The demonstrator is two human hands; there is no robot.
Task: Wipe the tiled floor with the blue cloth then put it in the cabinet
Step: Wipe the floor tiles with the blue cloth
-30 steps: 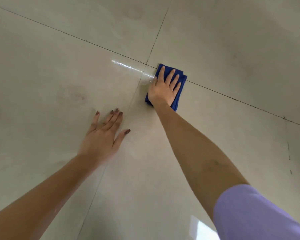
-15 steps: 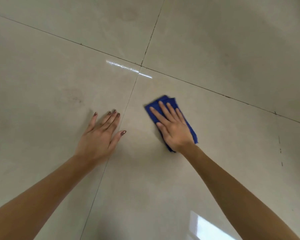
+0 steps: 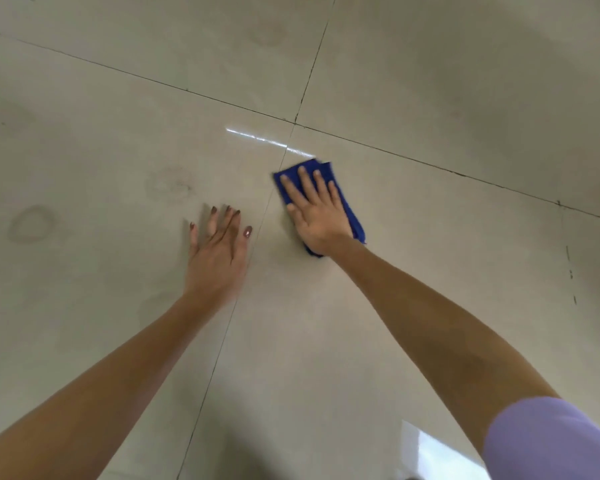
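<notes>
The blue cloth (image 3: 353,220) lies folded on the glossy beige tiled floor (image 3: 430,81), just right of a grout line and a little nearer me than the grout crossing (image 3: 295,123). My right hand (image 3: 314,216) presses flat on top of it with fingers spread, covering most of it. My left hand (image 3: 219,258) rests palm down on the neighbouring tile to the left, fingers apart, holding nothing and slightly blurred. No cabinet is in view.
Faint ring-shaped stains (image 3: 32,223) and a darker smudge (image 3: 170,183) mark the left tile. A bright streak of reflected light (image 3: 267,142) lies near the crossing, and a window reflection (image 3: 430,448) shows at the bottom. Small dark marks (image 3: 570,271) sit at the right.
My right hand pulled the cloth back from the grout crossing toward me, then pushed it forward and left again. My left hand stayed flat on the floor, shifting only slightly.
</notes>
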